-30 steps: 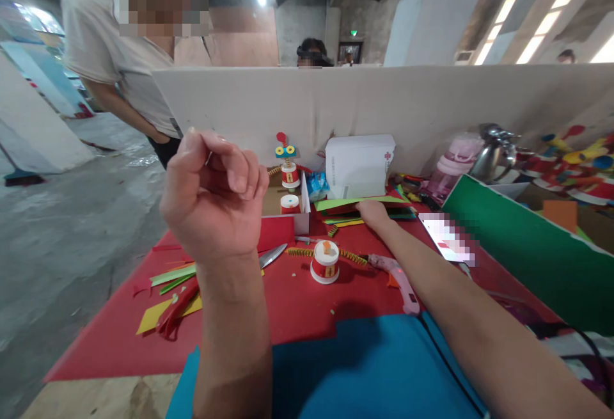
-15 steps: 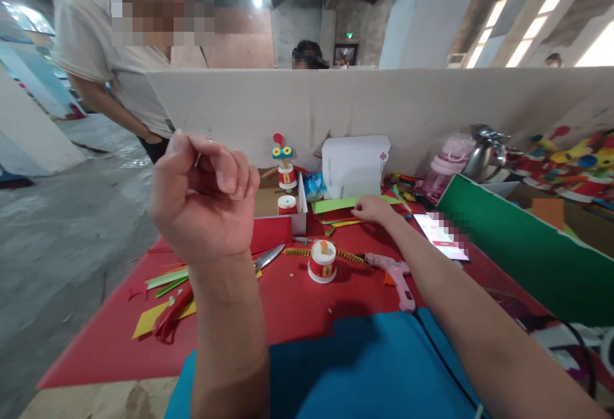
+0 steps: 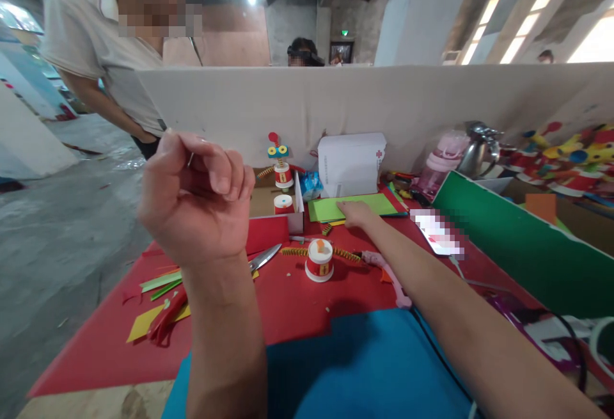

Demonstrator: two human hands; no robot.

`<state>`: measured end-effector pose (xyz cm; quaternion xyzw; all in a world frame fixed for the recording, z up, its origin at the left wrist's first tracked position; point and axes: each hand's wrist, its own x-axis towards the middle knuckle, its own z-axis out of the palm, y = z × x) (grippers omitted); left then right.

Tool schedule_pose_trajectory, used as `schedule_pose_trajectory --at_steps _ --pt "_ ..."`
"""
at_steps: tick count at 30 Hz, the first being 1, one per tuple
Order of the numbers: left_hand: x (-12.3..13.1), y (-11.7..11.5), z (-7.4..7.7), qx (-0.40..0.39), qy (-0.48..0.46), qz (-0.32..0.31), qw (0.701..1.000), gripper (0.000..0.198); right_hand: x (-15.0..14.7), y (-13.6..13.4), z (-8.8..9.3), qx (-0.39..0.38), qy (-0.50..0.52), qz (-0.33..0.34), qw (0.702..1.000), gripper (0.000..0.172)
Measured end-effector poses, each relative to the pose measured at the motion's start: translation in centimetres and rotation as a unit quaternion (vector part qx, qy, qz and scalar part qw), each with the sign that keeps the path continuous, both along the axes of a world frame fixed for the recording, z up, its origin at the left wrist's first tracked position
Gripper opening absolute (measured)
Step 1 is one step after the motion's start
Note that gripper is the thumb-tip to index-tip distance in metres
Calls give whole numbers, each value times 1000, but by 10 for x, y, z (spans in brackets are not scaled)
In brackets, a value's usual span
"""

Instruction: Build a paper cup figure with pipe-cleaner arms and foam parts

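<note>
My left hand (image 3: 204,198) is raised in front of me, palm towards me. Its thumb and forefinger are pressed together and the other fingers curl in; anything pinched there is too small to make out. Across the table, my right hand (image 3: 355,213) rests on a light green paper sheet (image 3: 378,203), forefinger stretched over it. Nearer to me stands an upside-down red and white paper cup (image 3: 320,267) with an orange piece on its top and folded yellow paper springs (image 3: 346,254) at both sides. A pink glue gun (image 3: 396,284) lies partly hidden behind my right forearm.
Scissors (image 3: 265,258) and paper strips (image 3: 160,281) lie at left. Behind are a cardboard box (image 3: 300,221) with a finished cup figure (image 3: 283,176), and a white box (image 3: 350,163). A phone (image 3: 434,230) and green board (image 3: 522,249) are at right. A person (image 3: 108,54) stands beyond the partition.
My right hand has moved slightly left from the coloured strips onto the green sheet, more of which now shows. My left hand keeps its pinch. The whole view has shifted a little.
</note>
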<state>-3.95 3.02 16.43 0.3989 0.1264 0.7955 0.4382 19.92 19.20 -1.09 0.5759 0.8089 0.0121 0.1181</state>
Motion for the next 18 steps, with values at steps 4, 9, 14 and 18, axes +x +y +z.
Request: schedule_pose_trajectory --at_steps 4,9,14,18 --pt "0 0 0 8 1 2 1000 56 -2 -5 2 -2 2 -10 1000 67" --pt "0 -2 -2 2 -32 -37 999 54 -7 -15 19 11 19 -21 1000 71" --pt "1 -3 -1 -19 -61 -64 996 52 -20 -63 60 69 71 -13 995 43" --pt "5 0 0 5 1 1 1000 49 -50 -139 68 235 343 26 909 32"
